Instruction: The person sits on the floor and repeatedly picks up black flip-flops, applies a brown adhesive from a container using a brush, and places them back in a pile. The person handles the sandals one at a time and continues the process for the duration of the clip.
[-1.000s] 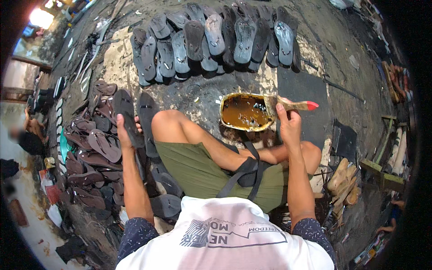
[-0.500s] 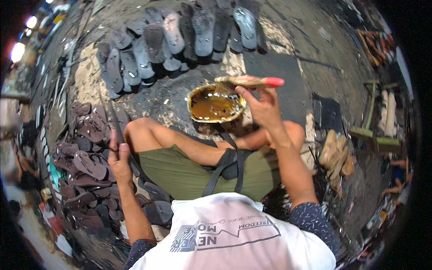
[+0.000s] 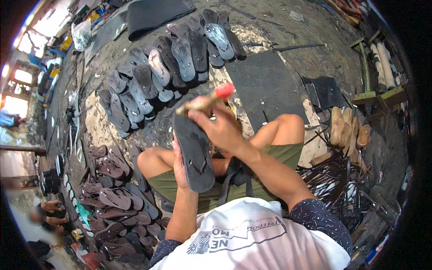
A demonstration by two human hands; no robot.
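Left hand [image 3: 179, 167] cupped along the left edge of a dark sandal [image 3: 191, 144], above the green shorts [image 3: 288, 155] | right hand [image 3: 220, 129] wrapped round a red-tipped brush [image 3: 204, 103], blurred, at the sandal's far end; contact: can't tell.

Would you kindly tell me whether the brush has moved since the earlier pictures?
Yes, the brush has moved left: earlier it overlapped the dark floor mat in view, and now it appears left of it.
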